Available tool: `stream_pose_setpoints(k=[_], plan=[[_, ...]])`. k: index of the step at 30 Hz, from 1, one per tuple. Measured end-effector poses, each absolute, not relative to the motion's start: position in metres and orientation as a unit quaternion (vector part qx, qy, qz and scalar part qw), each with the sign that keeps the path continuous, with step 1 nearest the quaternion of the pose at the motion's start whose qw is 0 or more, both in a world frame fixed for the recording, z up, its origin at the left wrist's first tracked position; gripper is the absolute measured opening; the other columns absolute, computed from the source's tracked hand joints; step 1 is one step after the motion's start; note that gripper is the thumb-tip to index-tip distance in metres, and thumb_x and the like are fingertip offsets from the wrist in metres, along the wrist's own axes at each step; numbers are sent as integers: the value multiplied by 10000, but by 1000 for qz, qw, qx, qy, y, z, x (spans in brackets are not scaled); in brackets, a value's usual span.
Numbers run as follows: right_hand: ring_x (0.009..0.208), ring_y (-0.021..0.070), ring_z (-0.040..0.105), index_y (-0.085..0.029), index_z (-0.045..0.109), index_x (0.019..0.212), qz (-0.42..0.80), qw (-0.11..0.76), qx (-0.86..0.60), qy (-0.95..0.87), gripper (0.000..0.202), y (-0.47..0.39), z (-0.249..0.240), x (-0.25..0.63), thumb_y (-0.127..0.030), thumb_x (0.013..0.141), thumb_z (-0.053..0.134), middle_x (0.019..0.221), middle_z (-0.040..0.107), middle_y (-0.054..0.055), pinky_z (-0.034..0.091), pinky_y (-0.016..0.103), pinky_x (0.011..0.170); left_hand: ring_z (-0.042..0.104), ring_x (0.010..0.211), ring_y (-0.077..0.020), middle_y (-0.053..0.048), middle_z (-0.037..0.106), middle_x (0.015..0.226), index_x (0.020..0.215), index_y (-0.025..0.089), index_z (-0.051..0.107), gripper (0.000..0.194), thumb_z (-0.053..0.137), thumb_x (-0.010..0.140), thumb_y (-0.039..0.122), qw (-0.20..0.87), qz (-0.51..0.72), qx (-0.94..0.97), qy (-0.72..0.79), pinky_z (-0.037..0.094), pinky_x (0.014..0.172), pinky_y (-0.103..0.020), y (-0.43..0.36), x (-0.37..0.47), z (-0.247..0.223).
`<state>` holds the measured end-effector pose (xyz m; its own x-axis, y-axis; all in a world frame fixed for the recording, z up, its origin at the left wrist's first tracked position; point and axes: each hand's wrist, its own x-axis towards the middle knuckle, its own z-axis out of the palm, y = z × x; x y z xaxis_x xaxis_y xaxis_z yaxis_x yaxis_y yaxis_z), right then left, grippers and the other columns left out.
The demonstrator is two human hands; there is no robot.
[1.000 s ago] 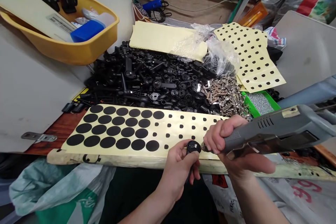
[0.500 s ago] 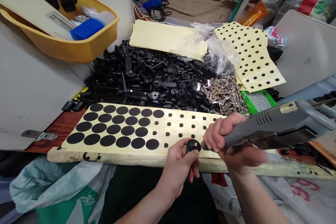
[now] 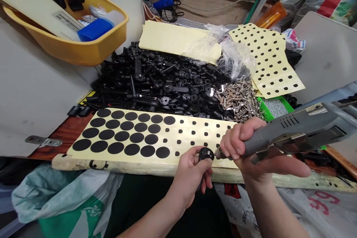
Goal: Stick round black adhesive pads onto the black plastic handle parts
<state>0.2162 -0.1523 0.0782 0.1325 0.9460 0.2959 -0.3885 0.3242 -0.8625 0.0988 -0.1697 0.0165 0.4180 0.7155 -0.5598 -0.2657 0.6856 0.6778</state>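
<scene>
My left hand (image 3: pixel 192 173) is closed round a small round black plastic part (image 3: pixel 206 153) above the front edge of the bench. In my right hand (image 3: pixel 248 148) is a grey power screwdriver (image 3: pixel 295 128), held from the right with its tip pointing left at the black part. Whether the tip touches the part is hard to tell. My right thumb sticks out below the tool. Under and behind my hands lies a cream sticker sheet (image 3: pixel 178 119), with large black discs at its left and small black dots farther right.
A heap of black plastic parts (image 3: pixel 156 78) lies behind the sheet, beside metal clips (image 3: pixel 237 100) and a green tray (image 3: pixel 267 113) of small screws. A yellow bin (image 3: pixel 83 50) overhangs the back left. More dotted sheets (image 3: pixel 267 59) lie at the back right.
My right hand has shifted slightly right with the tool, and its thumb is stretched out farther. My left hand holds the black part almost unmoved. The view has moved slightly.
</scene>
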Motion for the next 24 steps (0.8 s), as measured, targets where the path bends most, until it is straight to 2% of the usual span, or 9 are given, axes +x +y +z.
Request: stream_pose_setpoints(k=[8, 12, 15, 20, 24], plan=[[314, 82, 340, -228, 555, 631, 446, 704, -343, -434, 601, -152, 89, 221, -780, 475, 735, 444, 453, -78, 356, 223, 335, 521, 405, -111, 39, 575, 590, 1058, 147, 494, 416, 633, 689, 277, 802, 314, 261, 435, 333, 342, -190, -170, 95, 20], [312, 81, 337, -230, 544, 621, 436, 710, -359, -420, 619, -154, 89, 221, -806, 466, 710, 436, 436, -83, 351, 215, 331, 583, 630, -110, 24, 632, 790, 1186, 216, 437, 574, 700, 675, 214, 749, 386, 289, 455, 473, 564, -217, -170, 96, 27], [312, 76, 331, -233, 533, 626, 427, 711, -364, -423, 637, -155, 88, 220, -832, 466, 680, 444, 428, -89, 359, 214, 336, 582, 708, -101, 25, 641, 844, 1177, 237, 454, 643, 748, 613, 138, 724, 403, 316, 462, 486, 672, -216, -165, 101, 28], [311, 83, 337, -235, 524, 625, 407, 724, -368, -417, 640, -152, 88, 229, -836, 467, 676, 438, 429, -88, 353, 211, 327, 565, 589, -108, 53, 581, 688, 1070, 208, 503, 499, 710, 622, 135, 726, 378, 362, 446, 454, 538, -207, -152, 117, 24], [338, 100, 393, -233, 566, 659, 364, 719, -386, -448, 616, -157, 93, 263, -795, 463, 723, 461, 478, -73, 370, 236, 352, 548, 527, -100, 54, 580, 669, 1003, 210, 528, 420, 665, 622, 96, 712, 346, 422, 442, 410, 474, -190, -139, 142, 28]])
